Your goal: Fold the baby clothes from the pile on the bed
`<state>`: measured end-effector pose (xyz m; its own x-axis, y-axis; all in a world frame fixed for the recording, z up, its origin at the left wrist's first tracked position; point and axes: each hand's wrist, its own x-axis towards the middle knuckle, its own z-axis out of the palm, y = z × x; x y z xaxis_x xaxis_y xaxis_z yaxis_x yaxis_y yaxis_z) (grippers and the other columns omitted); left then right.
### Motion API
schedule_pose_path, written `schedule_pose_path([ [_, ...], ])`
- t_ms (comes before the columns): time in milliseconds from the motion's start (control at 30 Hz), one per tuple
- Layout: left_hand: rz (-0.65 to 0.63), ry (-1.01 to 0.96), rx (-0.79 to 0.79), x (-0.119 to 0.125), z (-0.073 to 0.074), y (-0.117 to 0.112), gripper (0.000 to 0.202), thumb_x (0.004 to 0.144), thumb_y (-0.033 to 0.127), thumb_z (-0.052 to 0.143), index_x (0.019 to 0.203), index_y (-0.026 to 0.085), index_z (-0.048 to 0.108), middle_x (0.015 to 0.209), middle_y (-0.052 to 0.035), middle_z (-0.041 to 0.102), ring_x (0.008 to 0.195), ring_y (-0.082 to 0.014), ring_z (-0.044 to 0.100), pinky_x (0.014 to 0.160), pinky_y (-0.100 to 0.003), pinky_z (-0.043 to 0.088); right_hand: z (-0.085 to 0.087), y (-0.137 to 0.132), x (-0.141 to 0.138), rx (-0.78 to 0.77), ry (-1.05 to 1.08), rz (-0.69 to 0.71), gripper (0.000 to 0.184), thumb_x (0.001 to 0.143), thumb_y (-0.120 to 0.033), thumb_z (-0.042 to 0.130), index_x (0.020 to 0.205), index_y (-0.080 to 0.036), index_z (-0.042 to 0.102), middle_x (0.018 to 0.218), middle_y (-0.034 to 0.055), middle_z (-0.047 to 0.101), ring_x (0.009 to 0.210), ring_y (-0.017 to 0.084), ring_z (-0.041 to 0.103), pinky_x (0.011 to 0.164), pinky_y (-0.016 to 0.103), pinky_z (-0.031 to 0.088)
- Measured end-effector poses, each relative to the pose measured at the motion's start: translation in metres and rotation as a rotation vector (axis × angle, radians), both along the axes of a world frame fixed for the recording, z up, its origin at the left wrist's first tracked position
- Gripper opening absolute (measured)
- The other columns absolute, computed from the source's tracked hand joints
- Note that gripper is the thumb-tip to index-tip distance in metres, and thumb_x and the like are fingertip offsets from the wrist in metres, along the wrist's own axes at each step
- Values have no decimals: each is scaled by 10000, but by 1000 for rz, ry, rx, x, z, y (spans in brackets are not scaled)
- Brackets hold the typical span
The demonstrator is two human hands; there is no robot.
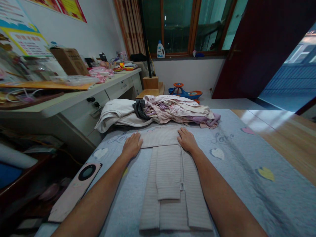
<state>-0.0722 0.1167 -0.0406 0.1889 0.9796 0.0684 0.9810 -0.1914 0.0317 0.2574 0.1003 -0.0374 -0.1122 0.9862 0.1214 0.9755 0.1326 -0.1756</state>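
A pale beige, finely ribbed garment [170, 171] lies folded in overlapping layers on the bed, with a small tag [182, 186] showing near its middle. Its far end forms a flat crosswise band. My left hand [132, 145] is at the band's left end, fingers close together at the cloth's edge. At the other end, my right hand [187, 140] has its fingers bent over the fabric. Both palms face down, so the undersides of the fingers are hidden.
A heap of clothes [172, 112] lies along the bed's far edge. A pink phone [76, 191] rests beside my left forearm. To the left stands a cluttered desk [98, 92]. Beyond the bed are a ride-on toy car [186, 92] and a dark door [249, 49].
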Motion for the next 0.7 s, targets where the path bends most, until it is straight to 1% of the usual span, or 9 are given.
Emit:
schedule_pose_path([
  [100,-8,41,-53,-8,-1,0,573,1036,407,280,1514,106,374,1600,-147,353,1498,-280,277,1195,-434,243,1,-1,-1,2,-2,-1,518,996,-333,388,1475,-146,450,1599,125,357,1472,278,306,1175,440,277],
  [233,-6,87,-44,-10,0,-1,675,1010,554,303,1536,134,357,1606,-173,329,1487,-351,279,1182,-472,247,1,-3,-2,12,9,1,523,987,-336,406,1470,-141,451,1595,136,362,1465,283,318,1171,447,280],
  [333,5,106,-50,-8,1,-1,721,993,614,293,1547,154,346,1608,-189,315,1477,-392,284,1164,-511,266,1,-3,-1,21,20,12,528,976,-359,440,1457,-141,458,1586,153,369,1460,291,323,1162,460,286],
  [400,21,106,-75,-6,3,-2,719,991,617,290,1552,171,338,1613,-188,305,1475,-405,281,1152,-552,270,0,-3,-1,29,27,24,529,972,-392,465,1440,-145,471,1579,164,375,1460,296,318,1154,465,288],
  [467,51,105,-77,-2,6,-4,691,990,599,312,1544,187,355,1614,-187,303,1476,-416,273,1144,-612,248,-2,-3,0,46,35,31,530,967,-425,491,1418,-147,488,1573,176,377,1457,301,316,1146,472,289],
  [533,50,102,-8,5,8,-7,633,996,527,355,1525,183,385,1618,-187,293,1490,-403,246,1153,-640,208,-2,-3,0,80,43,26,521,955,-439,524,1388,-149,513,1559,186,392,1445,307,327,1135,480,292],
  [567,29,96,37,8,9,-8,599,997,465,376,1516,166,394,1620,-188,288,1499,-380,237,1169,-620,200,-2,-3,0,102,46,23,512,947,-438,542,1371,-152,526,1547,188,407,1434,310,341,1130,481,292],
  [633,-40,77,78,15,9,-10,550,989,325,385,1495,111,408,1611,-189,310,1499,-315,267,1200,-514,221,-1,-4,0,144,51,31,476,930,-425,574,1326,-161,562,1499,180,467,1385,309,399,1118,472,301],
  [700,-85,55,33,19,7,-9,529,980,247,359,1473,65,421,1582,-191,368,1470,-267,339,1199,-416,261,1,-5,1,161,54,51,408,927,-400,581,1263,-170,607,1414,161,549,1303,294,478,1096,441,325],
])
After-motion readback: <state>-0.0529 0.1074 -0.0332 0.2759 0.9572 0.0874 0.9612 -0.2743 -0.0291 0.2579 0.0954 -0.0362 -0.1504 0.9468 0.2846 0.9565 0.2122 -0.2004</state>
